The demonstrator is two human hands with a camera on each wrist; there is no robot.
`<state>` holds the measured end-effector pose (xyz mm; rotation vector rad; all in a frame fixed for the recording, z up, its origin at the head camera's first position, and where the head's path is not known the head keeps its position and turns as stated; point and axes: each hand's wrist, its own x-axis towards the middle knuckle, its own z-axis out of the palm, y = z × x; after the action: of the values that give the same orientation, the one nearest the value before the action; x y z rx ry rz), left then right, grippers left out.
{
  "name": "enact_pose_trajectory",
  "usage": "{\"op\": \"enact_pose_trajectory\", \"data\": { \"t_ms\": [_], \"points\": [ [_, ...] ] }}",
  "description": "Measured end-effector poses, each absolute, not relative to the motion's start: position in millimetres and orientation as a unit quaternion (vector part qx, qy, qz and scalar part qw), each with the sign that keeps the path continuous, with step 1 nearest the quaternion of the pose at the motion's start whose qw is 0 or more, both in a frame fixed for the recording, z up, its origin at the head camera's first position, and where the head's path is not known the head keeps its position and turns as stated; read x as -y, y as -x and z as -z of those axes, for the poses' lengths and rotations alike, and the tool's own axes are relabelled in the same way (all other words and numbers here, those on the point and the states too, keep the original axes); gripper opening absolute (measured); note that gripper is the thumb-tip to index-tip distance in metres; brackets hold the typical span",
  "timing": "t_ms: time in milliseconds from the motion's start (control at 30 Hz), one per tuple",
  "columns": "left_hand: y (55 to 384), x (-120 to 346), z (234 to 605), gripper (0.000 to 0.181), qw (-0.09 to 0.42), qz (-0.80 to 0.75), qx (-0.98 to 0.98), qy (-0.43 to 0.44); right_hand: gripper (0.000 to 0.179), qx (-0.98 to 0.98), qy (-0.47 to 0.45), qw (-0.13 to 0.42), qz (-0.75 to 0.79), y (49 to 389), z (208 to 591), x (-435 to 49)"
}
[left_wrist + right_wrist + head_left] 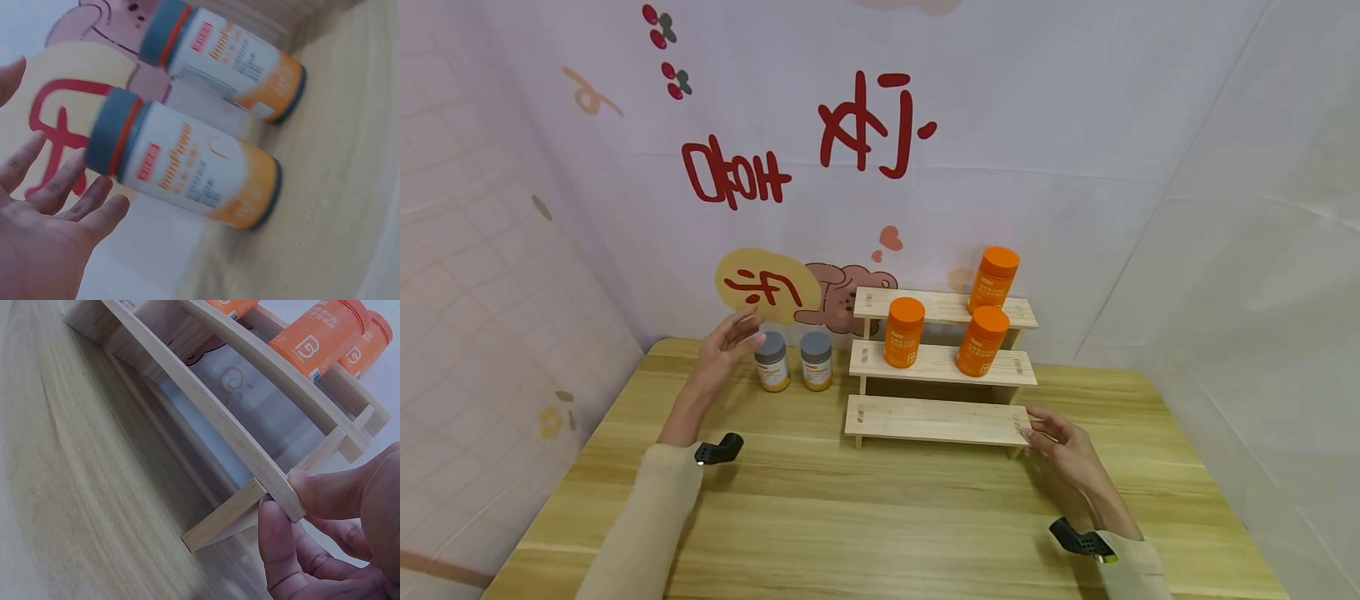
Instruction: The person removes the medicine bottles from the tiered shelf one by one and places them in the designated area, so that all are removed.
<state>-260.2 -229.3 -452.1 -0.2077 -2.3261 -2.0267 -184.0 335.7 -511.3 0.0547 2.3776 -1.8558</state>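
Observation:
My left hand (727,343) is at the nearer grey-lidded supplement jar (772,363), its fingers spread and slightly bent. In the left wrist view the fingertips (114,209) overlap the edge of that jar's lid. A second jar of the same kind (816,362) stands upright just to its right. My right hand (1063,446) pinches the right end of the lowest board of a three-tier wooden shelf (936,419). In the right wrist view the thumb lies on top of the board's end and fingers curl underneath.
Two orange jars stand on the middle tier, one on the left (903,333) and one on the right (982,342). A third orange jar (994,280) is on the top tier. Behind the wooden table (880,533) hangs a printed white cloth (1037,150).

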Motion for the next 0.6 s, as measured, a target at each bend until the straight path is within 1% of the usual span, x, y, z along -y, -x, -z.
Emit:
{"op": "enact_pose_trajectory", "data": {
  "t_ms": [333,600],
  "points": [
    [259.3,218.5,419.5,0.063,0.07,0.643,0.757,0.097,0.056,-0.783,-0.022,0.063,0.618,185.1,513.7,-335.3],
    [257.8,211.1,399.9,0.063,0.079,0.65,0.746,0.118,0.056,-0.785,-0.027,0.061,0.616,184.7,513.6,-336.2]
  ]
}}
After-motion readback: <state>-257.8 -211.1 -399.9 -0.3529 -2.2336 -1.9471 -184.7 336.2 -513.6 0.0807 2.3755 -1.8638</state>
